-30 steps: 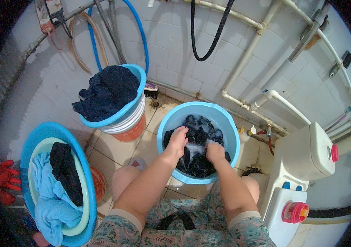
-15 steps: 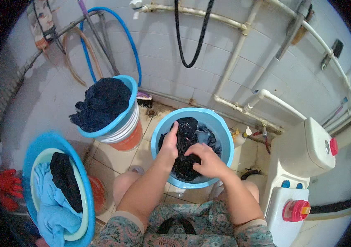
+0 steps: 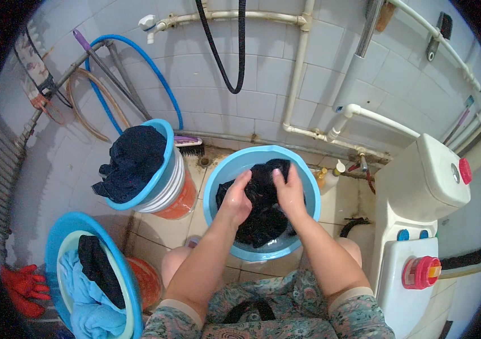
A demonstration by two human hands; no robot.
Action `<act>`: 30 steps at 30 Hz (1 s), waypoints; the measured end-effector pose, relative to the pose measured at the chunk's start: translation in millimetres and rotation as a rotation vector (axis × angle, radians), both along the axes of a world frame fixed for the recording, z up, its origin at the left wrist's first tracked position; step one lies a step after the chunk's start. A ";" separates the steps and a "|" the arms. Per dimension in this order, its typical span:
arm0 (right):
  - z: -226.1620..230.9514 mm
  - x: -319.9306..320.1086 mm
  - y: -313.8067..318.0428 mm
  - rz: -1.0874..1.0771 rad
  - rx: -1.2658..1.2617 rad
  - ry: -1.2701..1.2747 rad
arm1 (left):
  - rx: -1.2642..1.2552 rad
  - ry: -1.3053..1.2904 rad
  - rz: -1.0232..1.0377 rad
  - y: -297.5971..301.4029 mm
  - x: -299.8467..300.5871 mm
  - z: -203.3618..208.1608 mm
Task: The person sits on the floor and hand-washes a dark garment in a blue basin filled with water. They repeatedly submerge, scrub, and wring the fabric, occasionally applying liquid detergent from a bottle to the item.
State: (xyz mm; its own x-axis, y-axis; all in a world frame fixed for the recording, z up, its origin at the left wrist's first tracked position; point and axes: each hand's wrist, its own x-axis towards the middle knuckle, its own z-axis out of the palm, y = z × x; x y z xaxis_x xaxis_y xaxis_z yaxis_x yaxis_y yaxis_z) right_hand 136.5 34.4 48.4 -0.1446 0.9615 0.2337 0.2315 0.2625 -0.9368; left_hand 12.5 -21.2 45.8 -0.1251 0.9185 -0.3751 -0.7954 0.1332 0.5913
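Observation:
In front of me a light blue basin (image 3: 213,226) stands on the floor with some water in it. Wet black cloth (image 3: 260,223) fills most of it; what kind of garment it is cannot be made out. My left hand (image 3: 239,199) grips the cloth on its left side, thumb pointing up. Opposite it, my right hand (image 3: 289,193) holds a raised fold of the same cloth near the far side of the basin. The fingertips of both hands are partly hidden by the fabric.
A blue basin of dark clothes (image 3: 133,161) sits on a bucket (image 3: 175,192) at left. Nearer stands another blue basin (image 3: 62,226) with light blue and black cloth. Red gloves (image 3: 25,288) hang at far left. A toilet (image 3: 407,248) and bottles (image 3: 331,176) are at right.
My right hand has gone from lying over the cloth to gripping it at the right, lifting a fold. The left hand keeps its hold. The view has shifted slightly.

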 end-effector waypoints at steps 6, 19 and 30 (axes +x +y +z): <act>32.7 -18.1 -64.0 0.363 0.539 -0.628 | -0.166 0.138 -0.068 -7.3 -1.1 18.1; 11.0 16.4 34.1 -0.043 -0.036 -0.276 | 0.028 0.334 0.305 -3.5 2.5 12.7; 47.0 30.1 31.0 0.418 -0.553 0.809 | -0.019 0.332 -0.430 -17.8 4.8 4.1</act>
